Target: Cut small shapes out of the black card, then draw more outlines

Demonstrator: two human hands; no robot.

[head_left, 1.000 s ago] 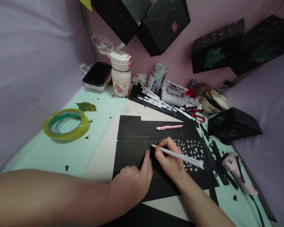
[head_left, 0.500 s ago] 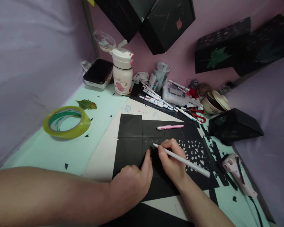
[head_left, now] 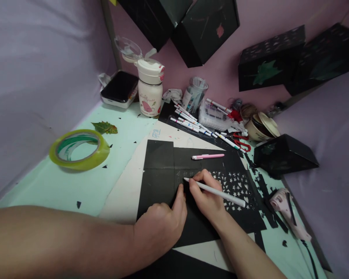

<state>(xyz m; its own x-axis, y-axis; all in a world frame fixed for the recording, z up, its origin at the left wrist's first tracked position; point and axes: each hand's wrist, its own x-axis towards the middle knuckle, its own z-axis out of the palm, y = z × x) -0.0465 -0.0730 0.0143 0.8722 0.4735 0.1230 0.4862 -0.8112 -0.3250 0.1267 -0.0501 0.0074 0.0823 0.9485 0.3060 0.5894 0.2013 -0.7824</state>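
My right hand (head_left: 208, 193) is closed in a writing grip round a long white pen (head_left: 221, 190). Its tip rests at or just above the black card (head_left: 159, 186), near a row of small, faint pencil-like outlines. Just left of the tip, my left hand (head_left: 163, 223) presses the card with stretched fingertips, its other fingers curled and holding nothing. Several small star, heart and other shapes are cut through the card's right part, partly behind my right hand. A pink pen (head_left: 208, 156) lies across the card's upper part.
A tape roll (head_left: 61, 162) and leaf (head_left: 104, 127) lie left. Behind stand a white bottle (head_left: 150, 97), phone (head_left: 120, 88) and markers (head_left: 192, 126). Red-handled scissors (head_left: 241, 142), a black box (head_left: 285, 155) and a corded pink-white glue gun (head_left: 289, 213) are right, among black scraps. Black boxes (head_left: 206, 31) hang above.
My right hand and the white pen have moved slightly left, the tip coming closer above my left fingertips. My left hand stays nearly in place on the card.
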